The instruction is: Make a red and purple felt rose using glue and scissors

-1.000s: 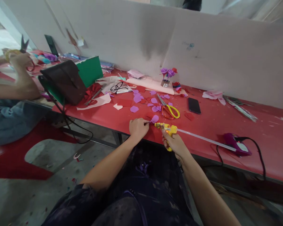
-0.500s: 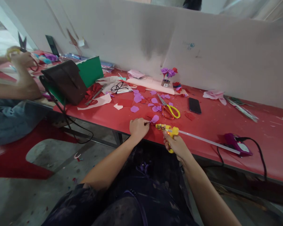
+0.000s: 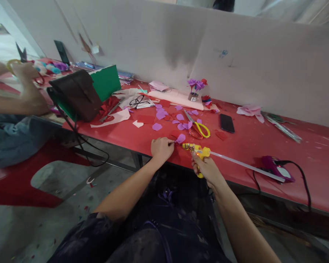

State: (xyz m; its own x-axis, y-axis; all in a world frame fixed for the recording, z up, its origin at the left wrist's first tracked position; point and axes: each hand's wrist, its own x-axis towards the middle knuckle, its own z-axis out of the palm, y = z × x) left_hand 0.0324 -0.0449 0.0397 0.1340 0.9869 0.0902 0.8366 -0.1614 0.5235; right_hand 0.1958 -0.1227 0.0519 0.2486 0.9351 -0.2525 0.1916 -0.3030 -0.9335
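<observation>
While the left hand (image 3: 162,149) pinched a petal (image 3: 181,138), the right hand (image 3: 205,168) gripped the glue gun (image 3: 205,152); gluing appeared underway, the next move requiring steady aim.

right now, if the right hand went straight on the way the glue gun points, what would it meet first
Probably the narrow end of the purple petal held by the left hand, just ahead of the yellow glue gun, though depth is unclear.
</observation>
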